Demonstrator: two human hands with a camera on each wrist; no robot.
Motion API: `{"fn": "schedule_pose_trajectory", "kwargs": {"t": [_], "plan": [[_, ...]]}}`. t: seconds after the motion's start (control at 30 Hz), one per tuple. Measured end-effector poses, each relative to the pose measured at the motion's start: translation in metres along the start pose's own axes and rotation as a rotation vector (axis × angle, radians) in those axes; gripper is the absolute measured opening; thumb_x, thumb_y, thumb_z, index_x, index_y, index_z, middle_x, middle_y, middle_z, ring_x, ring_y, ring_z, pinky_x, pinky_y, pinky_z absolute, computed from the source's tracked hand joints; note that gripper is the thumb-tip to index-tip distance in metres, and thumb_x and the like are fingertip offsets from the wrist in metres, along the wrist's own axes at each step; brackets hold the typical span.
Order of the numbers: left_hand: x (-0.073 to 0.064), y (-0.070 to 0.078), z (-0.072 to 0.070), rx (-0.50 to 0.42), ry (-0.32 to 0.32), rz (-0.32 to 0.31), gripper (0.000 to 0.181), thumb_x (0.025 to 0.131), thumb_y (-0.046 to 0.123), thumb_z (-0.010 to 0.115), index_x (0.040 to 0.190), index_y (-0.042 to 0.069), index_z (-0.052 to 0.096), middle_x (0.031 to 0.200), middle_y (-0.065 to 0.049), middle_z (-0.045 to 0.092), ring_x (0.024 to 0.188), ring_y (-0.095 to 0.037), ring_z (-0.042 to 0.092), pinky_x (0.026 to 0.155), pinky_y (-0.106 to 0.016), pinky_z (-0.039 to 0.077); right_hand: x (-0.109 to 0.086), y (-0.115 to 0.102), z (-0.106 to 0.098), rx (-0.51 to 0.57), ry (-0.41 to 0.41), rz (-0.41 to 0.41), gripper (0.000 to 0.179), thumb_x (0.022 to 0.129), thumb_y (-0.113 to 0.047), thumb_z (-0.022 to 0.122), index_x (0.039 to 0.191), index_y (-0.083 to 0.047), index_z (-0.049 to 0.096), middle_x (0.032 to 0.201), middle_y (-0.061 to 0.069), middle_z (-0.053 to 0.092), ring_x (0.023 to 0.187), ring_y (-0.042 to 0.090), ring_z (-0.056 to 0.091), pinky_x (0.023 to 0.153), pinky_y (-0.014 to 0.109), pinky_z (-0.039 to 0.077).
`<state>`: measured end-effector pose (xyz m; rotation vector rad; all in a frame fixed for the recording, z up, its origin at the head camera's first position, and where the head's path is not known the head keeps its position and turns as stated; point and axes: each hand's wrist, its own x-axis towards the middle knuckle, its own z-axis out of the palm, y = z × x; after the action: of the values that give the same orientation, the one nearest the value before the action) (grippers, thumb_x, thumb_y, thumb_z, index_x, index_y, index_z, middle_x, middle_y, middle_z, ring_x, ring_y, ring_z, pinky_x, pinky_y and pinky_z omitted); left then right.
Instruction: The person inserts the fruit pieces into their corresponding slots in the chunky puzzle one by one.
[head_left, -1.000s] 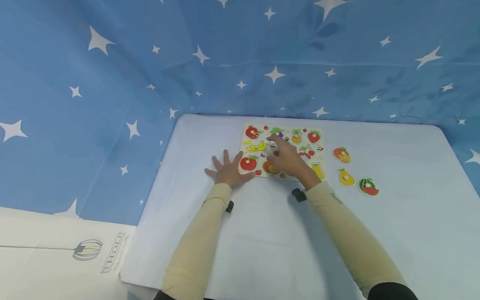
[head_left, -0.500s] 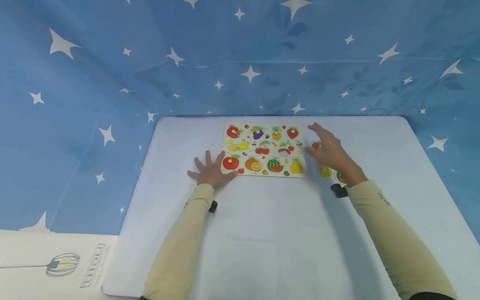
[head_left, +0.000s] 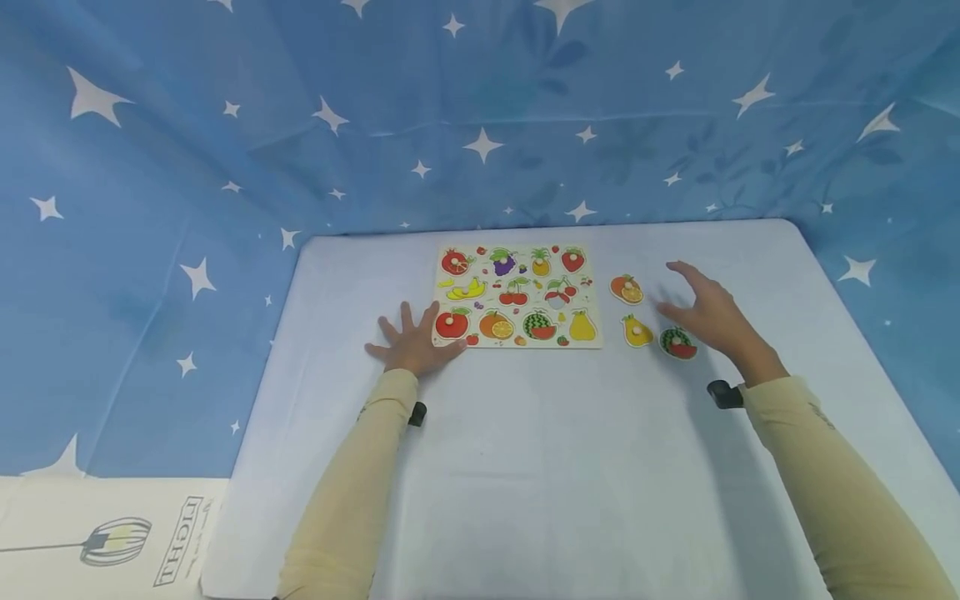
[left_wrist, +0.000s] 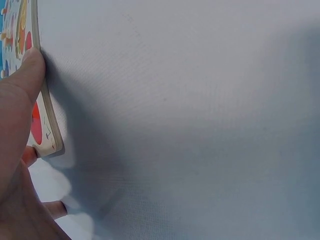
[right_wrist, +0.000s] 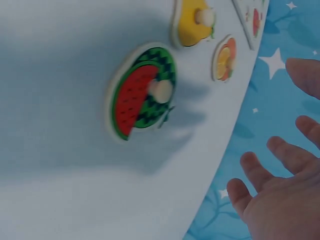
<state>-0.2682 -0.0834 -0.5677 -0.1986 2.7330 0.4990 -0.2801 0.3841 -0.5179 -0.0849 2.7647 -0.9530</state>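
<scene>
A fruit knob puzzle board (head_left: 486, 308) lies on the table. My left hand (head_left: 416, 342), fingers spread, rests at its near left corner; the left wrist view shows the thumb (left_wrist: 33, 67) along the board's edge. To the board's right lie three loose knobbed pieces: an orange piece (head_left: 626, 289), a pear piece (head_left: 637, 332) and a watermelon piece (head_left: 678, 343). My right hand (head_left: 712, 312) is raised just right of them, holding nothing, its shadow falling across the watermelon piece. In the right wrist view its fingers (right_wrist: 257, 172) are apart and relaxed.
The white table (head_left: 487, 500) ends at the back against a blue star-patterned cloth (head_left: 420, 100). A cream sheet (head_left: 45, 533) with a lamp drawing is at the lower left. Pieces such as an apple (head_left: 452, 324) and a strawberry (head_left: 573, 260) sit in the board.
My right hand has moved from over the board to the right, past the loose pieces. The left hand stays at the board's corner. The head view has shifted.
</scene>
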Motion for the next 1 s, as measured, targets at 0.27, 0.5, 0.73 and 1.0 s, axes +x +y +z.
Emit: {"fn": "schedule_pose_trajectory", "kwargs": {"t": [0.27,0.5,0.73,1.0], "plan": [[0.002,-0.001,0.003,0.000,0.007,0.005,0.102,0.091,0.072,0.066,0.173,0.038,0.018,0.179,-0.017,-0.008,0.156,-0.060,-0.012,0.108,-0.091,0.002,-0.008,0.015,0.011,0.006,-0.028,0.040,0.081,0.105,-0.021,0.068,0.170,-0.004,0.022,0.170,0.033,0.022,0.152,0.059,0.024,0.113,0.078,0.029],[0.004,-0.003,0.006,0.003,0.023,0.013,0.102,0.090,0.073,0.067,0.173,0.037,0.020,0.178,-0.018,-0.006,0.155,-0.060,-0.010,0.107,-0.091,0.002,-0.010,0.023,0.018,0.015,-0.015,0.043,0.078,0.105,-0.017,0.069,0.168,-0.001,0.026,0.169,0.032,0.026,0.148,0.058,0.030,0.112,0.076,0.033],[-0.003,0.002,-0.001,0.007,0.002,0.002,0.101,0.092,0.071,0.066,0.173,0.036,0.018,0.178,-0.018,-0.007,0.156,-0.059,-0.010,0.109,-0.090,0.003,-0.004,0.026,0.022,0.018,-0.004,0.038,0.076,0.105,-0.013,0.068,0.167,0.000,0.027,0.168,0.032,0.027,0.145,0.057,0.034,0.111,0.073,0.037],[-0.008,0.006,-0.006,0.007,-0.012,-0.003,0.100,0.093,0.070,0.066,0.173,0.037,0.017,0.179,-0.017,-0.008,0.156,-0.058,-0.011,0.110,-0.089,0.002,0.000,0.030,0.029,0.005,0.012,0.016,0.073,0.105,-0.011,0.068,0.165,0.002,0.030,0.164,0.034,0.031,0.142,0.056,0.036,0.111,0.073,0.037]]}}
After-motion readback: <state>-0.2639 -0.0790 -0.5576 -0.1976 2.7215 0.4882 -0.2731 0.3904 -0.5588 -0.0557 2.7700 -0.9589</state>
